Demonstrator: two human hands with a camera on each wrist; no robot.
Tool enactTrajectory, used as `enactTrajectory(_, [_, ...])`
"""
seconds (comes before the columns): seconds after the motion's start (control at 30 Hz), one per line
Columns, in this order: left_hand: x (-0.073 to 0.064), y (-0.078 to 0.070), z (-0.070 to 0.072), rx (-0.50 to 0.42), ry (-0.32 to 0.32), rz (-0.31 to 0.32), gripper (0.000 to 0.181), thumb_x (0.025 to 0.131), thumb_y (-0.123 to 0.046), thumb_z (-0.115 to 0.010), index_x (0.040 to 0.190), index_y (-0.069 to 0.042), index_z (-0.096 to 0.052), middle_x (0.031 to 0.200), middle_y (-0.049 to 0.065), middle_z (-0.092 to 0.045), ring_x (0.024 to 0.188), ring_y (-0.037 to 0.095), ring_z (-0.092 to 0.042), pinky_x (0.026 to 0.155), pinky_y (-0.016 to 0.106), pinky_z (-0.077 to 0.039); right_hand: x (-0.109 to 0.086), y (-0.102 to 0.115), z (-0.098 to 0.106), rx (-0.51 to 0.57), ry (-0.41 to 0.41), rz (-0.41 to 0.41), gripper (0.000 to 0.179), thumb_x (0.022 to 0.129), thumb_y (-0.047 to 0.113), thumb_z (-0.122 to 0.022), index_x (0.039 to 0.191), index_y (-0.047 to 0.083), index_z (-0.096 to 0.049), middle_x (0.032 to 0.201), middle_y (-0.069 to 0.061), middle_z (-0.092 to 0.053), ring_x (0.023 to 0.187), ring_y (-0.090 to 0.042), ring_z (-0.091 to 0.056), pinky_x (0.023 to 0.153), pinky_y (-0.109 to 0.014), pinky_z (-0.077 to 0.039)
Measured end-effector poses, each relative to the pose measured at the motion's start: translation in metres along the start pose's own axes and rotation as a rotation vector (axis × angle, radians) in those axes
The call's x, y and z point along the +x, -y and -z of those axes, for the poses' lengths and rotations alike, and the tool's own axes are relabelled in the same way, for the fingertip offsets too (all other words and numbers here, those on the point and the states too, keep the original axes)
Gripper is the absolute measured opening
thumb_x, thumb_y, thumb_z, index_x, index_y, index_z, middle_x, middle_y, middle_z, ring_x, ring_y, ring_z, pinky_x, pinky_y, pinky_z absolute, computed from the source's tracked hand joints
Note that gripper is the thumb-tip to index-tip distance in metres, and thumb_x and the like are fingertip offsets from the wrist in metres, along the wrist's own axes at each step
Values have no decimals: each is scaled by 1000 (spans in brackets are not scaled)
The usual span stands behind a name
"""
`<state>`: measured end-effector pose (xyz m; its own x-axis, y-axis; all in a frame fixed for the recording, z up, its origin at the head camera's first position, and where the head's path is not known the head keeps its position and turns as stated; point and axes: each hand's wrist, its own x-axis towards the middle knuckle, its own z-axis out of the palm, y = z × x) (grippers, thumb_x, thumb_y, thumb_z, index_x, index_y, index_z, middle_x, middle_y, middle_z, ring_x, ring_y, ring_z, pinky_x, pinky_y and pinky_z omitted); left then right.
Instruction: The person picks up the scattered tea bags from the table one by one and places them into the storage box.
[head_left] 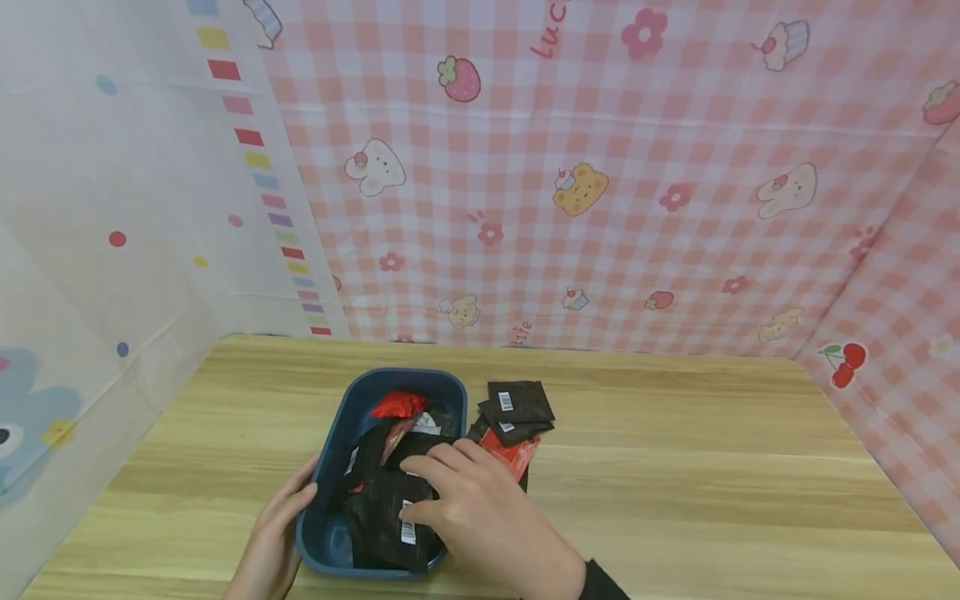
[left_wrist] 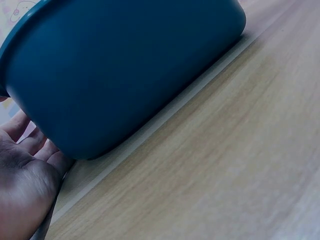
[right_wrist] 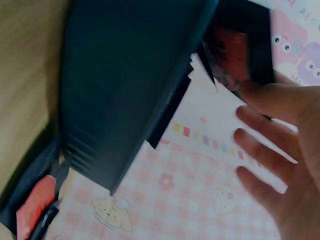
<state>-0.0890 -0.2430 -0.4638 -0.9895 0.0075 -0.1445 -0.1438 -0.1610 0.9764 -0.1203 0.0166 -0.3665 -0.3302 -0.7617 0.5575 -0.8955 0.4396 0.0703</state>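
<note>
A dark blue plastic bin (head_left: 458, 387) stands on the table holding several black packets, some with white barcode labels, plus red ones. At the bin's left side, my left hand (head_left: 277, 521) rests against the outer wall; in the left wrist view its fingers (left_wrist: 37, 142) lie along the bin's end. Over the near right rim, my right hand (head_left: 480, 512) has its thumb at a labelled black packet (head_left: 386, 533). Its fingers stand spread apart from the thumb. The right wrist view shows this packet's red patch (right_wrist: 232, 52) above the rim. The thumb hides part of the packet.
Right of the bin, black packets (head_left: 528, 400) and a red packet (head_left: 516, 454) lie in a loose pile on the wooden table (head_left: 675, 492). A pink checked cloth (head_left: 525, 275) hangs behind, and a white cloth (head_left: 165, 283) hangs at the left.
</note>
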Motion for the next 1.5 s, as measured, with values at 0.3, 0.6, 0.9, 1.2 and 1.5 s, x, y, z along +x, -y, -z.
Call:
enactTrajectory(0.3, [0, 1, 1, -8, -2, 4, 61, 102, -29, -32, 151, -2, -8, 153, 8, -16, 111, -18, -43, 88, 6, -44, -4, 5, -15, -78, 216, -42, 29, 79, 18, -71, 106, 28, -73, 106, 1, -64, 94, -13, -53, 77, -27, -51])
enactTrajectory(0.6, [-1, 1, 1, -2, 9, -12, 62, 102, -30, -32, 151, -1, -7, 148, -1, -23, 114, -18, -42, 89, 6, -44, -4, 8, -16, -58, 253, -49, 33, 82, 20, -69, 114, 25, -68, 121, -2, -60, 105, -16, -54, 88, -31, -53])
enactTrajectory(0.9, [-1, 5, 4, -15, 9, -27, 60, 102, -27, -32, 150, 0, -8, 128, -25, -40, 113, -16, -43, 88, 7, -45, -6, -11, -15, -17, 247, -182, 50, 77, 9, -70, 125, 21, -60, 129, -1, -61, 112, -15, -55, 94, -37, -53])
enactTrajectory(1.2, [-1, 0, 3, 6, -5, 4, 62, 102, -30, -33, 151, -2, -8, 151, 3, -22, 112, -20, -41, 88, 5, -43, -14, -44, -25, 27, 229, -338, 36, 87, 10, -60, 123, 16, -61, 120, -1, -67, 108, -15, -59, 92, -36, -53])
enactTrajectory(1.5, [-1, 2, 2, -43, 24, -54, 60, 103, -25, -32, 150, 2, -7, 126, -27, -42, 115, -15, -44, 89, 7, -46, -37, -83, -31, 155, 263, -552, 36, 87, 11, -61, 123, 9, -60, 122, -9, -67, 110, -24, -59, 94, -42, -52])
